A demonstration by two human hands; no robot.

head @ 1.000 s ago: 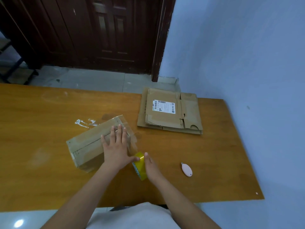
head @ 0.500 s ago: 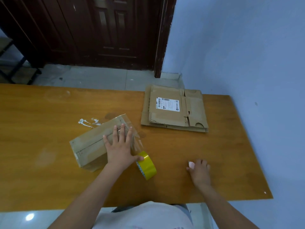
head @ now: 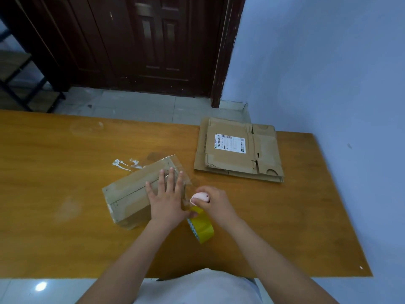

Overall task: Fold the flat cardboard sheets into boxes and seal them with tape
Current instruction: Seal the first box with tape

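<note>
Left hand [head: 167,200]: flat, fingers spread, pinning box [head: 135,194] at centre.
Right hand [head: 213,204]: grips pink cutter [head: 199,198], likely to sever tape [head: 200,226].

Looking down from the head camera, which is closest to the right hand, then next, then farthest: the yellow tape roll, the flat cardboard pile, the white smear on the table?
From the right hand:
1. Yellow tape roll, just below it.
2. Flat cardboard pile, farther back, by the wall.
3. White smear, across the folded box, on the left.
</note>
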